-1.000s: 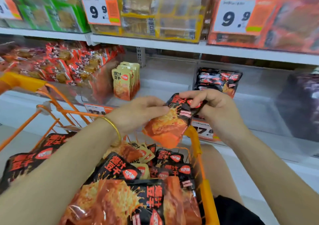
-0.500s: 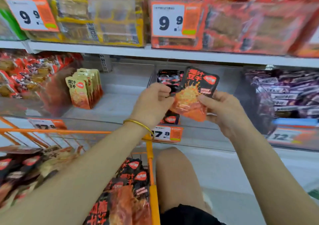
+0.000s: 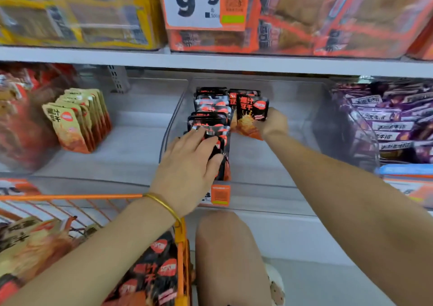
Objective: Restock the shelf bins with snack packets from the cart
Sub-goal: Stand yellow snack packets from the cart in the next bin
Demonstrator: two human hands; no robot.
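Observation:
A clear shelf bin (image 3: 302, 127) in the middle holds a row of black and orange snack packets (image 3: 210, 111) along its left side. My right hand (image 3: 273, 124) reaches into the bin and grips one black and orange packet (image 3: 251, 115) upright, to the right of the row and touching it. My left hand (image 3: 191, 165) lies on the front packets of the row, fingers spread over their tops. The orange cart (image 3: 180, 242) at bottom left carries more black and orange packets (image 3: 154, 275).
The clear bin to the left holds a short row of beige packets (image 3: 75, 120); further left are red packets (image 3: 21, 108). Purple packets (image 3: 393, 120) fill the bin on the right. An upper shelf (image 3: 210, 61) with a 9.9 price tag hangs overhead. My knee (image 3: 225, 247) is beside the cart.
Both hands moved forward from in front of the shelf into the middle bin. My left hand let go of the packet and came down on the row; my right hand carried the packet in.

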